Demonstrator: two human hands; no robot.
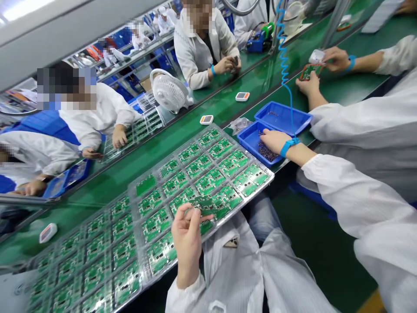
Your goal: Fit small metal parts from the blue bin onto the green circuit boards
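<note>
My left hand [189,234] is closed on a green circuit board [204,203], held by its edge above a clear tray [273,176] of similar boards. Out to the right, my right hand [273,140], with a blue wrist strap, reaches into a blue bin [245,138] that holds many small dark parts [267,153]. Its fingertips are pressed together among the parts, and anything between them is too small to make out. A second tray [140,282] of green boards lies to the left of the first.
Another blue bin [283,117] adjoins the first. A coiled blue cord [282,56] hangs above it. A co-worker's hands [311,84] hold an orange-edged board at right. Small white devices [206,119] lie on the green bench [182,134]. People sit opposite, near a white fan [169,91].
</note>
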